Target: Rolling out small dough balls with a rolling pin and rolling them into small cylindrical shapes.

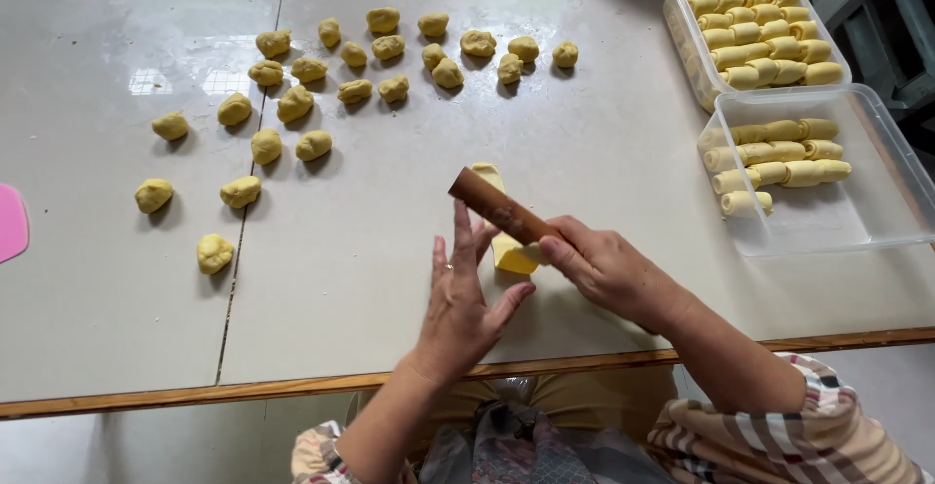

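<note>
White tabletop [390,279], wood-edged. Right hand [609,270]: fingers closed around a brown wooden rolling pin [502,209], which lies across a flattened yellow dough strip [506,241] just beyond the fingertips. Left hand [463,299]: open, fingers spread, holding nothing, beside the strip. Far left: loose dough balls [292,104]. Far right: two clear trays [828,221] of rolled dough.

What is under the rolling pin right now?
A flattened strip of yellow dough lies under the rolling pin, showing at both sides of it. The part beneath the pin is covered. The right hand grips the pin; the left hand is beside it.
</note>
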